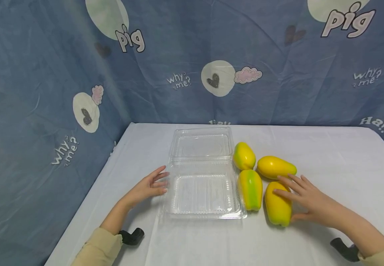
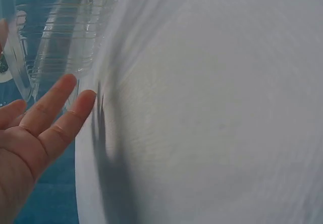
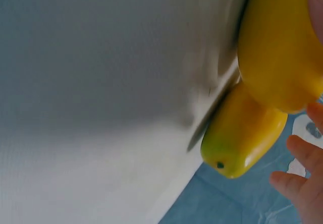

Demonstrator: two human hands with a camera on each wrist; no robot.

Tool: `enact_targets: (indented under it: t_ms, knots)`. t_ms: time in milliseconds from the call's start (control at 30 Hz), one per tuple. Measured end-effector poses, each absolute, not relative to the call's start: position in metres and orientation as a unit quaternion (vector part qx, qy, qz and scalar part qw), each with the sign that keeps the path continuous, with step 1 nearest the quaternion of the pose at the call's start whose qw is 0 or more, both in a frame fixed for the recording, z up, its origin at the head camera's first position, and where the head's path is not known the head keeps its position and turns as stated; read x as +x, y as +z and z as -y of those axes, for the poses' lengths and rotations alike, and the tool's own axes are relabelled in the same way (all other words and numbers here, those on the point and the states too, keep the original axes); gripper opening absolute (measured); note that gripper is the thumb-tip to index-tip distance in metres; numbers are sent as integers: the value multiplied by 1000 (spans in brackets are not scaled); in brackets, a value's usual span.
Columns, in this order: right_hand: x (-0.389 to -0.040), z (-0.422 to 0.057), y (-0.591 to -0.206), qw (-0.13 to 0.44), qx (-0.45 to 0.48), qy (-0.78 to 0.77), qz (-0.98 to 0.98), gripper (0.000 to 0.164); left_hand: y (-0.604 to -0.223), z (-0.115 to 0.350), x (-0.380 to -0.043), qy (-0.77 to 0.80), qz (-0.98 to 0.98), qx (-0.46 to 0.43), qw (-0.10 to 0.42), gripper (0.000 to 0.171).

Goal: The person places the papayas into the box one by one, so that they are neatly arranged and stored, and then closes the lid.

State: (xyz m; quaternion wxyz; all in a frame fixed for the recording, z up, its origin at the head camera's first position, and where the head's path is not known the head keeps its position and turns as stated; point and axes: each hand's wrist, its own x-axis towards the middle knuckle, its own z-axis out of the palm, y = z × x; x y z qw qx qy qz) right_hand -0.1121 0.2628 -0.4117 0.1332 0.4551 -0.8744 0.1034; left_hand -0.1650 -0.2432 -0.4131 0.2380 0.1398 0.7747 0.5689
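Observation:
My left hand, fingers spread, is at the left edge of an open clear plastic clamshell box. In the left wrist view its fingertips overlap the ridged box wall. On the right, my right hand reaches over the nearest yellow papaya, fingers extended across its top and thumb beside its lower end. The right wrist view shows that papaya large, with the fingers spread around it. Behind it lies another papaya with a green tip. A green-striped papaya and a rounder-looking one line the box's right side.
The box's hinged lid lies folded back toward the far edge. A white cloth covers the table. Behind and to the left hangs a blue printed curtain. Black wrist pieces show at both sleeves.

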Motion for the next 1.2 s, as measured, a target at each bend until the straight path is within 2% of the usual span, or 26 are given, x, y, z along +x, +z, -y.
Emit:
enact_targets:
  t_ms: [300, 567, 633, 1033, 1200]
  knots:
    - [-112, -249, -414, 141, 468, 115, 864, 74, -419, 243, -165, 587, -767, 126, 227, 84]
    - [-105, -243, -409, 45, 405, 129, 904, 67, -420, 241, -166, 594, -764, 121, 221, 83]
    - [-104, -243, -409, 35, 394, 133, 909, 67, -421, 241, -167, 593, -765, 120, 219, 83]
    - [-98, -245, -415, 84, 365, 140, 917, 71, -422, 239, -174, 591, -767, 121, 220, 83]
    - [-95, -243, -417, 72, 318, 176, 929, 73, -421, 238, -176, 592, -763, 130, 225, 83]
